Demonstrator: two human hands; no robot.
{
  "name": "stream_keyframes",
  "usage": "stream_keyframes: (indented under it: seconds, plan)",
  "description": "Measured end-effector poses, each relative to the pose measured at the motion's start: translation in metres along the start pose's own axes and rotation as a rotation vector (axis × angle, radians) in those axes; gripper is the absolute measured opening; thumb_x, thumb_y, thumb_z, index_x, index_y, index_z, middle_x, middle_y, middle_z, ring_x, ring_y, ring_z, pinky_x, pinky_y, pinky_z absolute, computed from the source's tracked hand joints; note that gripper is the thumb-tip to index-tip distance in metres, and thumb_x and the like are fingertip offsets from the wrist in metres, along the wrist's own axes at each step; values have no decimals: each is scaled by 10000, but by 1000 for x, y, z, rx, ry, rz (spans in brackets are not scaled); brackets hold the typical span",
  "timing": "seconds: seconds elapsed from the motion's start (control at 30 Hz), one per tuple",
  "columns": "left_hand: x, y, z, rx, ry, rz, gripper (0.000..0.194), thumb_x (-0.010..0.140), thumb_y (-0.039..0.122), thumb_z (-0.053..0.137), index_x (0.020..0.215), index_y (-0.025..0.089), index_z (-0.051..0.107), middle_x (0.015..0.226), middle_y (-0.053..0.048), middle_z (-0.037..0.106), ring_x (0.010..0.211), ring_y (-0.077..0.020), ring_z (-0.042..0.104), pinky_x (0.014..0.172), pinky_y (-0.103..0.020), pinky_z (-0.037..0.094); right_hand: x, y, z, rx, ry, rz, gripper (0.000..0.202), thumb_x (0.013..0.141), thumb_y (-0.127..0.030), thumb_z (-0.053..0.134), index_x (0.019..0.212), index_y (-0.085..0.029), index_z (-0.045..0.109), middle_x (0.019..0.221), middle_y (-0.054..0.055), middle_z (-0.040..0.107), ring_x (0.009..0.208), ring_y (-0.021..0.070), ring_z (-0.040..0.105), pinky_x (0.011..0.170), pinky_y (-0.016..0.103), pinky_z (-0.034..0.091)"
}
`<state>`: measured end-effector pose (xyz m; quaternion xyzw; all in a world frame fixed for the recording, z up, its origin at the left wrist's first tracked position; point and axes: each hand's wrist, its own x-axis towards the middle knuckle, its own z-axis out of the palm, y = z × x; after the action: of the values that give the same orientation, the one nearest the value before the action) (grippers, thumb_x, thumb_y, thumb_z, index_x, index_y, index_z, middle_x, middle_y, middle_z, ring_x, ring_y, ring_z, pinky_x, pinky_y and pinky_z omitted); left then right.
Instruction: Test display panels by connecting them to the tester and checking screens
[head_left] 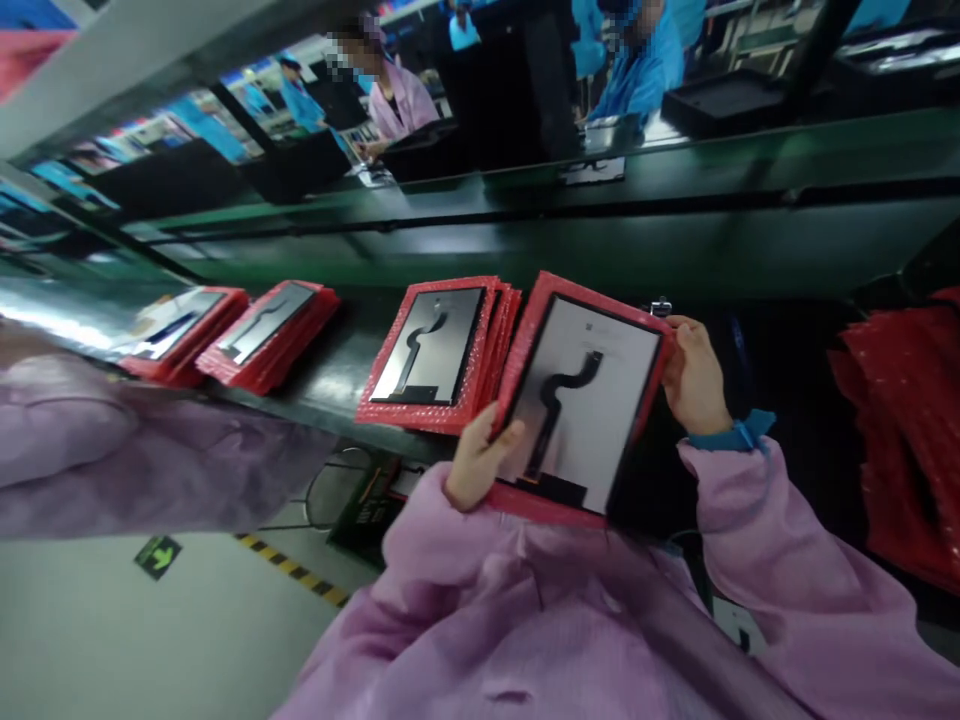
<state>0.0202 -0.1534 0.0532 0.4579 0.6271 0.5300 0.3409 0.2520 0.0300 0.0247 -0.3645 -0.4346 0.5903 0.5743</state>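
Note:
A flat screen panel [600, 400] with a black curved ribbon cable lies on a red bubble-wrap sheet [534, 312], both held up in front of my body. My left hand [480, 458] grips the lower left edge, thumb over the front. At the upper right corner my right hand [694, 372] pinches the sheet and panel; a blue band circles that wrist. Just left of them, a stack of red bubble wrap [386, 400] on the bench bears another panel [454, 350] with a similar cable.
Two more red stacks [259, 360] [176, 365] with panels stand at the left, near another person's sleeve [150, 450]. Red bubble wrap [911, 430] is piled at the right. A green shelf [465, 240] runs behind; people work beyond it.

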Motion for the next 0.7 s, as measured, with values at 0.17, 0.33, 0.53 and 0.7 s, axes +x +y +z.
stream_keyframes:
  seconds: [0.17, 0.33, 0.53, 0.7]
  plan:
    - [36, 34, -98, -82, 296, -176, 359, 719, 398, 832, 921, 187, 624, 623, 60, 556, 490, -76, 469, 444, -175, 390, -2, 18, 7, -249, -169, 223, 402, 819, -555, 607, 1062, -247, 519, 977, 12, 601, 718, 111, 601, 501, 190, 468]
    - [76, 42, -156, 66, 342, -216, 201, 907, 269, 675, 808, 152, 544, 586, 81, 507, 483, -13, 399, 463, -81, 320, -5, 32, 13, -367, -219, 222, 249, 870, -429, 573, 949, -192, 581, 851, 25, 602, 675, 107, 570, 476, 175, 449]
    - [97, 15, -175, 426, 300, -197, 285, 823, 355, 719, 691, 161, 557, 560, 53, 508, 543, -87, 471, 550, -192, 449, -5, 35, 10, -466, -270, 178, 207, 918, -339, 465, 931, -172, 587, 812, 36, 612, 658, 111, 583, 511, 196, 486]
    - [82, 17, -164, 729, 579, 91, 251, 722, 259, 671, 943, 144, 700, 1060, -89, 639, 1114, -263, 548, 1043, -465, 446, -4, 39, 8, -579, -316, 91, 231, 930, -318, 401, 913, -172, 579, 796, 46, 616, 626, 127, 586, 505, 230, 492]
